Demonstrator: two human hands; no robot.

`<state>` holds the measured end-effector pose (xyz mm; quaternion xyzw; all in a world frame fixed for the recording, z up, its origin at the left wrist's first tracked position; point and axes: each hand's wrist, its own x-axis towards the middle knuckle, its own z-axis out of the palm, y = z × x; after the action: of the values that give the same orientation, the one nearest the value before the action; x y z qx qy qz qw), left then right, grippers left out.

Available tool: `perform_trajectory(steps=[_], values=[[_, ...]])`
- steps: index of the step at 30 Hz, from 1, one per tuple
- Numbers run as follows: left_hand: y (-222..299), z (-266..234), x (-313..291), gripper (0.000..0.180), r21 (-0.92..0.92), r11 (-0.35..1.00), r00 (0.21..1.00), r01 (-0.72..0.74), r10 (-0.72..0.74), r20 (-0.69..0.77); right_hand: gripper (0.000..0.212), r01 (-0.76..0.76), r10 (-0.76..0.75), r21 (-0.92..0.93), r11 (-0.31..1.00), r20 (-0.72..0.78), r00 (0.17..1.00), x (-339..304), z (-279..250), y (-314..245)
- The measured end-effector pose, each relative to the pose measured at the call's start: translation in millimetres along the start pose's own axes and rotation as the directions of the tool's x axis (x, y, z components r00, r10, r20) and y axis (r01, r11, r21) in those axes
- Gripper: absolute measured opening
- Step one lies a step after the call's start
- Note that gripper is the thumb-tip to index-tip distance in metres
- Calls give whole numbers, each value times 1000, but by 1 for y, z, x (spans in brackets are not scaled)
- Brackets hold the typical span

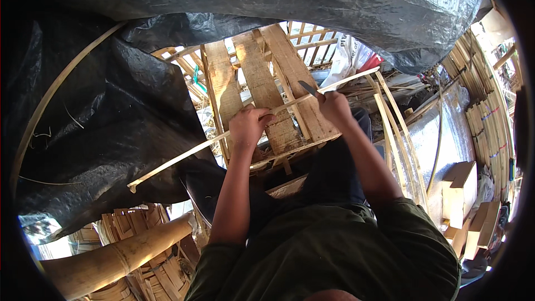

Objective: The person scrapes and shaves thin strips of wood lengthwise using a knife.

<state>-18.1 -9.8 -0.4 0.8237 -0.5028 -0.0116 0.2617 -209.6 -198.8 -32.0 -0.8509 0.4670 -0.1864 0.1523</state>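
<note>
A long, pale bamboo strip [184, 155] slants across the wooden plank bench [253, 67], its left end low and its right end high. My left hand [249, 126] is closed round the strip near its middle, above the left planks. Farther right, my right hand [335, 108] grips a knife [308, 88] whose dark blade points up and to the left, over the strip. The knife's handle is mostly covered by my fingers. Whether the blade touches the strip I cannot tell.
Black plastic sheeting [100, 117] hangs at left and overhead. Several loose bamboo strips [398, 128] lean to my right, near cardboard boxes [460, 192]. A thick bamboo pole [122, 256] lies at lower left. Bundled slats [487, 117] line the right side; a white sack [348, 58] lies beyond the bench.
</note>
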Motion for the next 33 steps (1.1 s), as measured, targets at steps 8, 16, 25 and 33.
perform_trajectory(steps=[8,16,25,33], values=[[36,26,19,31,-46,993,993,105,-102,61,34,-266,250,221,939,96,963,39,-42,72],[33,40,20,19,-118,991,998,-67,65,-17,42,-189,200,119,975,-80,977,56,-18,111],[41,40,14,23,41,998,995,-53,56,-81,50,-490,417,362,793,264,870,54,-45,104],[49,45,18,25,132,988,982,-74,95,-162,43,-334,307,394,856,132,943,61,-9,110]])
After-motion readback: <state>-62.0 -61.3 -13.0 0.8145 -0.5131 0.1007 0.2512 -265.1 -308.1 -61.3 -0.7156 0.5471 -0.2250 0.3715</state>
